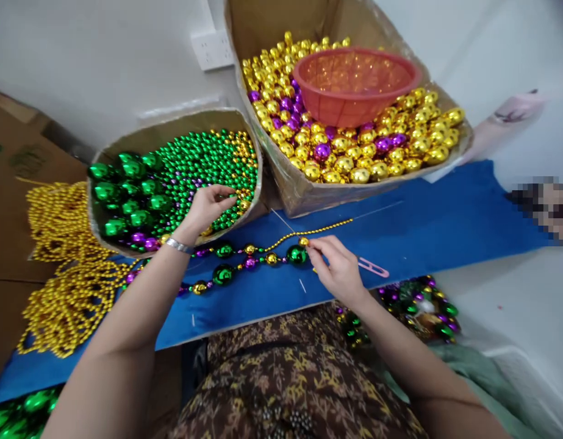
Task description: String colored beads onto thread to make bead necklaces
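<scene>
My left hand (210,207) reaches over a box (91,222) of small green beads (190,152). Its thumb and fingers come together by some gold beads (244,204) at the box's right side; whatever is between them is too small to make out. Above the blue table cover, my right hand (338,268) pinches a gold bead (304,242) at the end of a bead strand, beside a large green bead (297,253). That strand (249,263) of green, gold and purple beads runs left under my left forearm. A thin string of small gold beads (320,230) lies behind it.
A taller carton (294,198) holds gold and purple beads, with a red basket (354,107) on top. Gold bead chains (64,311) pile up at left. A pink loop-shaped handle (373,267) lies by my right hand on the blue cover (437,225). Finished-looking bead strands (418,305) hang below the edge.
</scene>
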A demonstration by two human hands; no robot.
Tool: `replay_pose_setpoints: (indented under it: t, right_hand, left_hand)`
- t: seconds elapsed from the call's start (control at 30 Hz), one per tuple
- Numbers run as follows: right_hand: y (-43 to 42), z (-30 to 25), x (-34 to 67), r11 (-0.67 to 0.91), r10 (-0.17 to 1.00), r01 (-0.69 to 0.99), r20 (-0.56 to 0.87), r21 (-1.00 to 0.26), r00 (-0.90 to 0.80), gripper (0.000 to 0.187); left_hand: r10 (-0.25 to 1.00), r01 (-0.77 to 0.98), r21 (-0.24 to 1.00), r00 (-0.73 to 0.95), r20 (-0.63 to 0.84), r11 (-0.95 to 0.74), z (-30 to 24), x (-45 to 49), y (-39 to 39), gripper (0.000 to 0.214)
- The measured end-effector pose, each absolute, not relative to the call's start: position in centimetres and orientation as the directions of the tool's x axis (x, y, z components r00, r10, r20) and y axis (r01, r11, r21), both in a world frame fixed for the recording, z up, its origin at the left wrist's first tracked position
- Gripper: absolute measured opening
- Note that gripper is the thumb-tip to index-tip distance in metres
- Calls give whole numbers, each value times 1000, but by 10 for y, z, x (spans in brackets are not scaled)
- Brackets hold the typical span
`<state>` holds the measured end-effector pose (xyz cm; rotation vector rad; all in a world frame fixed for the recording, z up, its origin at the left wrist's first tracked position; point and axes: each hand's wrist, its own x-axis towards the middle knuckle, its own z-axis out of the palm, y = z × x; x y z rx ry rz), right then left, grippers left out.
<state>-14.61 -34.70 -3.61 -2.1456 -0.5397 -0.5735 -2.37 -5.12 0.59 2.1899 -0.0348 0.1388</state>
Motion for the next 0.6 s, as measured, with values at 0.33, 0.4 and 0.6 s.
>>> replay_pose_setpoints:
  t: [0.33,0.4,0.6]
  right_hand:
    - [-358,-26,-148,-550,133,527,556,-647,821,12]
    - [-359,-23,-148,-544,137,524,547,-656,826,11]
    - [-354,-23,-147,-519,187,556,548,-649,815,11]
  left_hand:
    - [-52,-121,685,991,121,-719,0,-21,-53,24]
    - [-61,-137,697,989,132,-704,-1,-23,-52,26]
    - [-17,-89,842,995,94,-532,-4,-27,-49,31]
